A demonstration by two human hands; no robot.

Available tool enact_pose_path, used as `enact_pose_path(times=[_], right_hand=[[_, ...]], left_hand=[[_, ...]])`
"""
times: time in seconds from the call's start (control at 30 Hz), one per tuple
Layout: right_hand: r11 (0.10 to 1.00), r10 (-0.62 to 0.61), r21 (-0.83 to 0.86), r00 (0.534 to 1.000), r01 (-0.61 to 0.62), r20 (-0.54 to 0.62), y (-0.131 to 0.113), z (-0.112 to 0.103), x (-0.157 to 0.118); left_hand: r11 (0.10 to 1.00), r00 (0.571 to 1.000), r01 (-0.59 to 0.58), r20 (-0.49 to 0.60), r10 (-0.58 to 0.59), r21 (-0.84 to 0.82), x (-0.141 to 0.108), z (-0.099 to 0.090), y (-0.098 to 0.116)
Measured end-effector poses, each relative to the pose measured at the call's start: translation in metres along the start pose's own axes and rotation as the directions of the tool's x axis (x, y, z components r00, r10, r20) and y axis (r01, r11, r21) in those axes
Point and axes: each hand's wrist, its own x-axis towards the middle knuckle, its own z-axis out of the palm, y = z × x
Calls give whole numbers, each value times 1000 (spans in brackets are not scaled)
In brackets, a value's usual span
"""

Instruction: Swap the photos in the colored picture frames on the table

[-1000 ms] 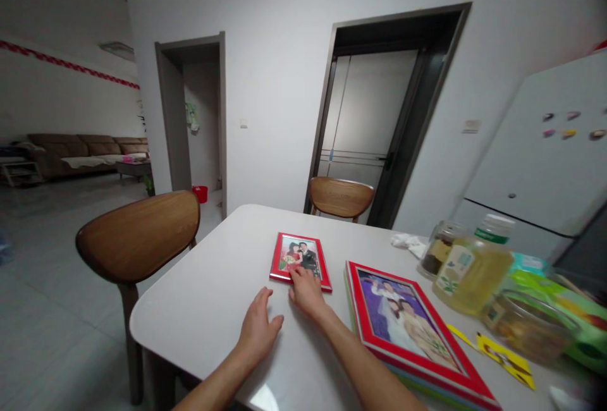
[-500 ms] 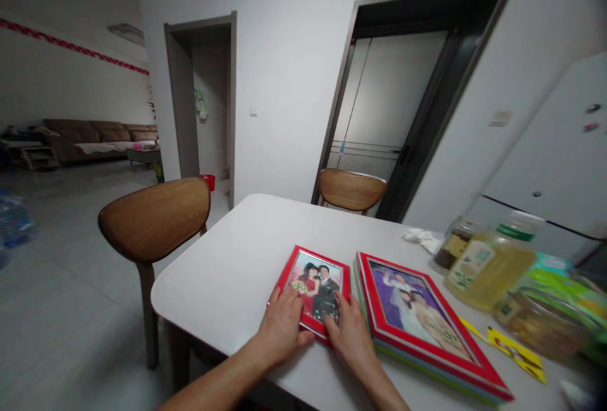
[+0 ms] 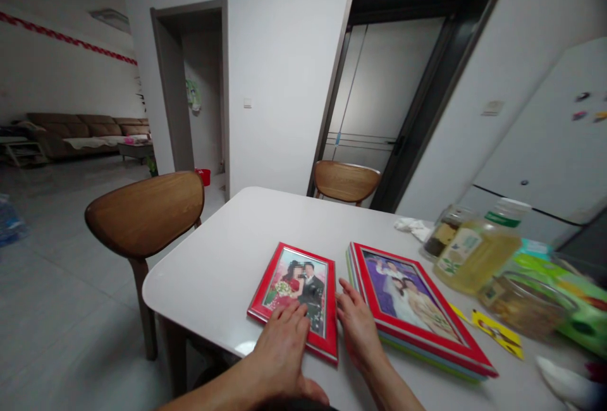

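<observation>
A small red photo frame (image 3: pixel 268 275) lies flat on the white table (image 3: pixel 227 234), its picture facing up. My left hand (image 3: pixel 284 348) rests over its near edge, fingers spread on the picture and thumb pointing toward me. Just past the frame's right edge is my right hand (image 3: pixel 358 322), fingers extended and apart, with nothing held in it. To the right of that hand lies a stack of larger frames, topped by a red photo frame (image 3: pixel 427 310) with a purple-backed picture. Green and white edges show beneath it.
On the table's right side stand a dark jar (image 3: pixel 446 232), a bottle of yellow liquid (image 3: pixel 477 253), a clear container (image 3: pixel 524 306), a yellow packet (image 3: pixel 497 333) and a crumpled tissue (image 3: pixel 412 227). Wooden chairs stand left (image 3: pixel 147 212) and behind (image 3: pixel 347 181).
My right hand has come off the small frame and moved to its right side. My left hand now lies flatter and further over the picture. The view has shifted slightly.
</observation>
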Motion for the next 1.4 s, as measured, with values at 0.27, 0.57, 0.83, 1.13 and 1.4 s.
enact_pose_path(times=[0.27,0.57,0.83,1.13,1.4], right_hand=[[1000,18,1,998,-18,57,-5,-4,-11],[926,-208,-257,942,276,264,-21,27,-13],[576,-299,-597,824,558,482,17,33,0],[310,-253,-691,758,653,602,13,27,3],[216,-265,-692,723,689,638,8,25,1]], left_hand=[[999,996,-27,-84,23,-43,-20,-10,4],[685,720,-23,-488,-493,-728,-5,-68,4],[563,714,100,-334,-615,-820,-16,-33,-46],[866,825,452,-268,-497,-214,-26,-33,-56],[875,859,483,-180,-479,-26,-27,-28,-58]])
